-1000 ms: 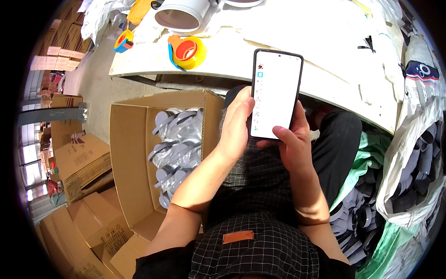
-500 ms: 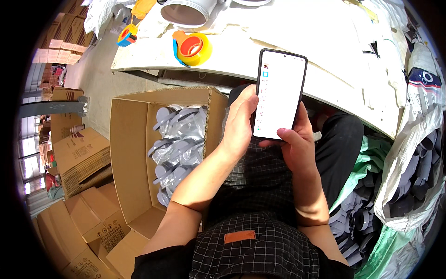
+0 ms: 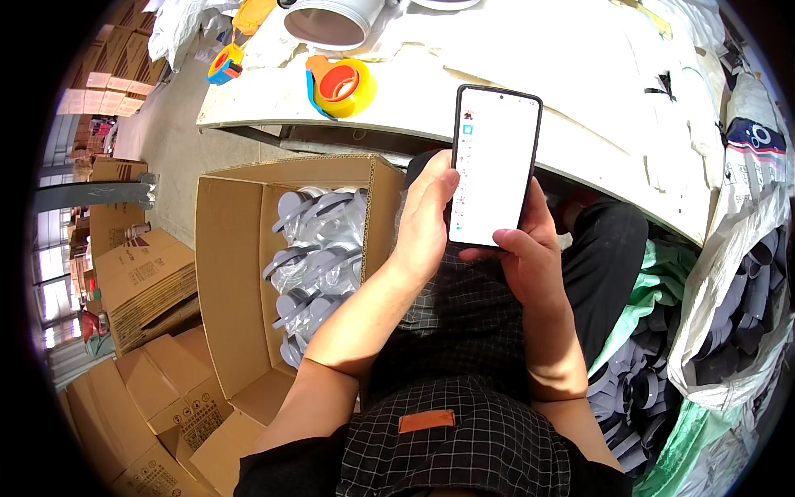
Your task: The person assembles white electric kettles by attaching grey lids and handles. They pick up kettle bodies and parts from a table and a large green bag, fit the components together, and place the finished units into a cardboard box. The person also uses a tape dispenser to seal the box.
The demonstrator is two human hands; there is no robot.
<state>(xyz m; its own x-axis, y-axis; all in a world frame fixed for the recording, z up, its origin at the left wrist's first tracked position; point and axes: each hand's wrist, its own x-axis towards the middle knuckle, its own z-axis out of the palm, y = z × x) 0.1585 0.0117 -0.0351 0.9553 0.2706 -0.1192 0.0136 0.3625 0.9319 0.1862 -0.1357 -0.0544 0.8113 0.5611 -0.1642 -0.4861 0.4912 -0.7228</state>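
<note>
A smartphone with a black edge and a lit white screen is held upright over my lap. My left hand grips its left side, thumb along the edge. Around the lower right corner closes my right hand, its thumb resting at the bottom of the screen. The fingers behind the phone are hidden. Beside my left forearm stands an open cardboard box with grey plastic fittings in clear bags.
Ahead is a white worktable bearing a yellow tape dispenser and a grey pipe piece. Sacks of dark grey fittings stand at the right. Flattened cartons and closed cardboard boxes lie at the left.
The phone and both hands have shifted very slightly left. The grip and the thumbs' places stay the same.
</note>
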